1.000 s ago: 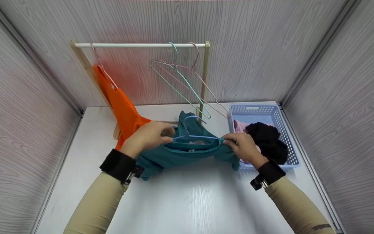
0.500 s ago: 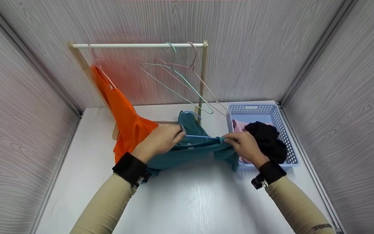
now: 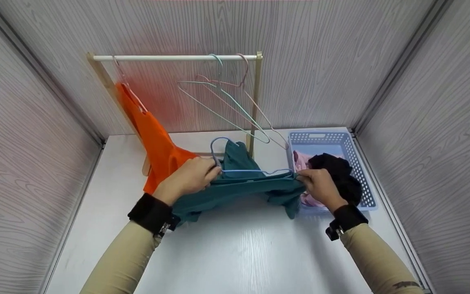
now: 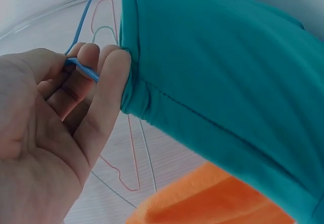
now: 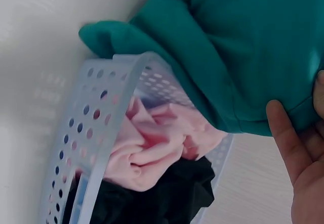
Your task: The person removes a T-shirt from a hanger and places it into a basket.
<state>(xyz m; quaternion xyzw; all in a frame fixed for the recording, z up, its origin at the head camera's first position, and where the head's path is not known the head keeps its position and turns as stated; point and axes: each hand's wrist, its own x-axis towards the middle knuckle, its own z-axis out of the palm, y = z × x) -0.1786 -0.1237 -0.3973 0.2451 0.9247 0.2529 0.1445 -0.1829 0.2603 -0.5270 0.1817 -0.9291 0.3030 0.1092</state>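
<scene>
A teal shirt (image 3: pixel 235 190) hangs between my two hands, its neckline stretched sideways. My left hand (image 3: pixel 190 177) pinches a blue clothes hanger (image 3: pixel 243 170) just below its hook; in the left wrist view the blue wire (image 4: pixel 83 68) runs between thumb and fingers, and the fingertips meet the cloth. At the shirt's right shoulder, my right hand (image 3: pixel 318 183) pinches the fabric, where the hanger's right end reaches the neckline. The right wrist view has those fingers (image 5: pixel 288 138) against the teal cloth, with a sleeve (image 5: pixel 167 42) drooping over the basket's rim.
A light blue basket (image 3: pixel 365 185) on the right holds pink cloth (image 3: pixel 312 200) and black cloth (image 3: pixel 335 175). Behind, a rack rail (image 3: pixel 157 58) carries an orange garment (image 3: pixel 153 134) on a hanger, plus a mint hanger (image 3: pixel 208 107) and a pink hanger (image 3: pixel 265 116).
My left hand moved right to grasp the hanger near its hook, then slightly back left. The hanger's right arm now reaches farther right, and my right hand has shifted right with the shirt's shoulder.
</scene>
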